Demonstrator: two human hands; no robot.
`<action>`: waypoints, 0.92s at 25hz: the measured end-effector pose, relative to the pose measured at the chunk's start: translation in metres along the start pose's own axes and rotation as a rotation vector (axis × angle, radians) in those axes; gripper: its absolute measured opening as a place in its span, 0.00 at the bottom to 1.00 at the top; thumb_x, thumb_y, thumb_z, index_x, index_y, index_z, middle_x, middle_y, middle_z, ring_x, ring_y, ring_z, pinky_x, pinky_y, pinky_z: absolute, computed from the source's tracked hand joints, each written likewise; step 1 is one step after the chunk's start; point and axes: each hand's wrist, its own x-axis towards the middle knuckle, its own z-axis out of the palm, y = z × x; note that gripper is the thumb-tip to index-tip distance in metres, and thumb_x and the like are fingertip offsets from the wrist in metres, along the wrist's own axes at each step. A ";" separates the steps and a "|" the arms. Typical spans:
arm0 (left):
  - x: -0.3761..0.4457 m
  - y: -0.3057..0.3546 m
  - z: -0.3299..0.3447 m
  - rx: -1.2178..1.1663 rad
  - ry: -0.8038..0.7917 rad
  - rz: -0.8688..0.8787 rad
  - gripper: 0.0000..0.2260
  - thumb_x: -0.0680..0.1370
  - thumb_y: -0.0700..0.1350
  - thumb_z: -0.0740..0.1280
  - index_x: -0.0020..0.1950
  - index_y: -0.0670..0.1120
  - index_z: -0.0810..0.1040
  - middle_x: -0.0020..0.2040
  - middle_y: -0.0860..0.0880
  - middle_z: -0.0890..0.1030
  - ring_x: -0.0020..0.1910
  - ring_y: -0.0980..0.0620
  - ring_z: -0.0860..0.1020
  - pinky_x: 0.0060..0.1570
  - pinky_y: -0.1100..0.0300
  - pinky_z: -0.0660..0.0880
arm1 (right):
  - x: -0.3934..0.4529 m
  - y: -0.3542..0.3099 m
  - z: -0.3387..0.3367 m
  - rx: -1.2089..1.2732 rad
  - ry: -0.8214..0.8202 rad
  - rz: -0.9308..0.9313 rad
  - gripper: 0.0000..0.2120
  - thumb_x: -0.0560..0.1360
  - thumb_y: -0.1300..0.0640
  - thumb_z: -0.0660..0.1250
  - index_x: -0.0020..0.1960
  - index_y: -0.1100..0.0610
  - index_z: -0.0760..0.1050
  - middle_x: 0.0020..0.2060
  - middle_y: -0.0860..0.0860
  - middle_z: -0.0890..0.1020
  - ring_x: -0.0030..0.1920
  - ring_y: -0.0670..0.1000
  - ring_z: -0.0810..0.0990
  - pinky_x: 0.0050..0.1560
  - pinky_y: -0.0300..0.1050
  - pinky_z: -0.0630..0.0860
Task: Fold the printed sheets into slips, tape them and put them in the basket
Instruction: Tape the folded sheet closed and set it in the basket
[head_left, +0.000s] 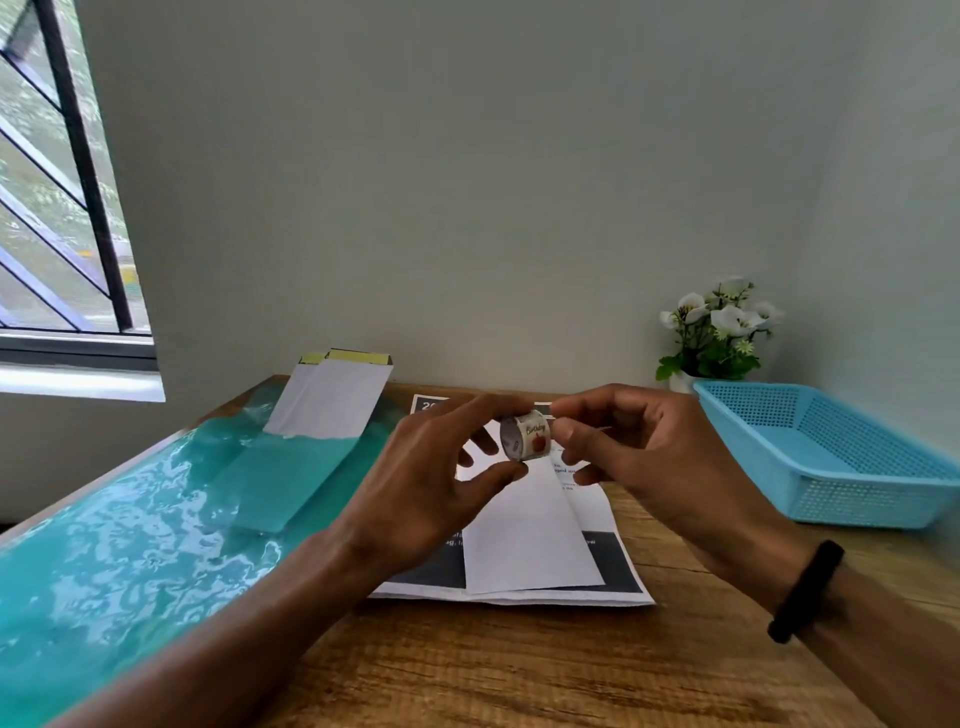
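2 hands up: left hand (431, 467) and right hand (649, 457), with 1 roll of tape (525, 435) between them. Below sits 1 folded slip (530, 540) on 1 stack of printed sheets (618, 566); how many sheets, cannot tell. 1 blue basket (852, 499) at right, 1 flower pot (719, 332) behind, 2 white envelopes (324, 400) leaning on the wall, 1 black wristband (805, 590).

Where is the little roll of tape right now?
The tape roll is up off the table, pinched between the left hand and right hand, above the folded paper.
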 end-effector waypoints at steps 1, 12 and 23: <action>0.000 -0.001 0.000 0.028 -0.003 0.018 0.22 0.78 0.50 0.75 0.71 0.57 0.76 0.59 0.60 0.82 0.53 0.57 0.80 0.45 0.62 0.80 | 0.000 0.001 0.001 -0.038 0.002 -0.024 0.10 0.75 0.54 0.76 0.56 0.48 0.86 0.46 0.46 0.89 0.45 0.47 0.88 0.48 0.52 0.87; 0.000 -0.009 0.005 0.102 -0.063 0.086 0.24 0.80 0.48 0.73 0.76 0.55 0.73 0.64 0.56 0.80 0.55 0.57 0.79 0.47 0.61 0.80 | -0.003 0.012 0.008 -0.550 -0.001 -0.427 0.10 0.77 0.55 0.76 0.58 0.51 0.85 0.52 0.45 0.83 0.44 0.40 0.82 0.47 0.27 0.79; -0.002 -0.017 0.011 0.143 -0.073 0.040 0.23 0.81 0.58 0.68 0.76 0.58 0.72 0.67 0.57 0.79 0.53 0.60 0.77 0.49 0.61 0.79 | -0.001 0.013 0.010 -0.501 -0.007 -0.365 0.03 0.79 0.56 0.72 0.50 0.50 0.78 0.48 0.42 0.78 0.46 0.41 0.80 0.46 0.28 0.79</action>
